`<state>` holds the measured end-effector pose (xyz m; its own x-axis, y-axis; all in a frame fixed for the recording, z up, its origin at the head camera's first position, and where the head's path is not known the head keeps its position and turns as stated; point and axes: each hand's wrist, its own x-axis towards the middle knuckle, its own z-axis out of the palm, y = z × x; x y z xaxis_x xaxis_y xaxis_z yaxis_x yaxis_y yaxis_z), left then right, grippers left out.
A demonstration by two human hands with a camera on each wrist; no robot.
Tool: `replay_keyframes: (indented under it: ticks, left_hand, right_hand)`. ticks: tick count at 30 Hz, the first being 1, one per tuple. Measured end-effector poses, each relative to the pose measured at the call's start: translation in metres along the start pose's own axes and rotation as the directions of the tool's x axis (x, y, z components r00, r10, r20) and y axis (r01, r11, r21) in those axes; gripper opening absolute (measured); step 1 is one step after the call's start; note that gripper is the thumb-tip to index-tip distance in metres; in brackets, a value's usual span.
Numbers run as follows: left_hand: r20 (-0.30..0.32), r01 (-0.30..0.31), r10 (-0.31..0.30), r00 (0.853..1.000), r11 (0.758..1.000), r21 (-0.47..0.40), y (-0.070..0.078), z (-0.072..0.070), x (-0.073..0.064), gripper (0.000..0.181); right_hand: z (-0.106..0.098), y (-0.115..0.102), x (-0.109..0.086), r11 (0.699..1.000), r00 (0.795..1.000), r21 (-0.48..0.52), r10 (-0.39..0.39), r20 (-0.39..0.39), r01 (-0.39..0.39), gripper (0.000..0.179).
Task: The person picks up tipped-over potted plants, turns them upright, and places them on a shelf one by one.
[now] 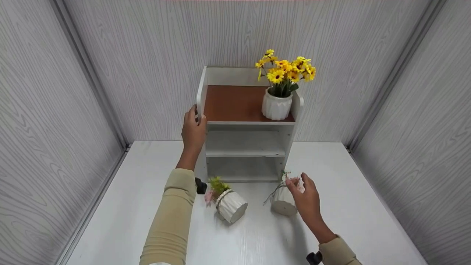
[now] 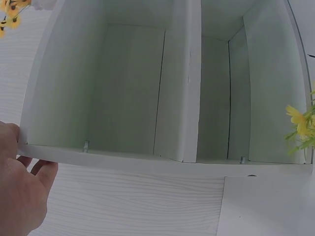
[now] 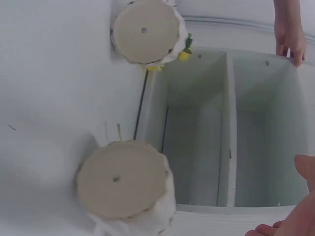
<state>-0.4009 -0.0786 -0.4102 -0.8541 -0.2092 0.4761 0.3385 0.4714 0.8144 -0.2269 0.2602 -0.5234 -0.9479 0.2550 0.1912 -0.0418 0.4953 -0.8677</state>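
My left hand point(image 1: 194, 129) grips the left side panel of a small white shelf unit point(image 1: 245, 155), thumb at the front edge and fingers round the outer side. In the left wrist view the hand point(image 2: 22, 179) shows at that panel's edge. My right hand point(image 1: 308, 197), thumb and fingers apart, overlaps a white pot point(image 1: 283, 202) of pink and white flowers tipped on its side. The right wrist view shows the pot's round base point(image 3: 123, 179) apart from the hand point(image 3: 298, 211). A second tipped white pot point(image 1: 232, 206), with pink and yellow-green flowers, lies before the shelf unit.
A white pot point(image 1: 276, 106) of yellow flowers stands upright on the brown top board point(image 1: 233, 103), at its right end. Two white compartments are below. The unit stands at the back of a white table point(image 1: 147, 206), enclosed by grey wood-grain walls point(image 1: 162, 44).
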Motion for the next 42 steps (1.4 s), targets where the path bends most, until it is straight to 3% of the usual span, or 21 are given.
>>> replay_keyframes:
  ticks: [9,17,35,42]
  left_hand:
    - [0.004,-0.01,0.01,1.0,1.0,-0.006,0.002,0.001,-0.001,0.051]
    - [0.015,-0.008,0.008,1.0,1.0,-0.011,0.002,0.001,0.0,0.052]
    - [0.02,0.012,-0.012,1.0,1.0,-0.024,0.001,0.0,0.0,0.053]
    - [0.013,0.012,-0.012,1.0,1.0,-0.013,0.001,-0.001,0.0,0.053]
  right_hand:
    - [0.016,0.046,-0.022,0.987,0.987,-0.019,0.159,-0.028,-0.159,0.098]
    - [0.028,0.068,-0.03,0.958,0.958,-0.01,0.285,-0.029,-0.286,0.103]
    - [0.044,0.081,-0.032,0.951,0.952,-0.037,0.306,-0.031,-0.307,0.099]
    - [0.05,0.08,-0.031,0.951,0.95,0.013,0.31,-0.021,-0.31,0.091]
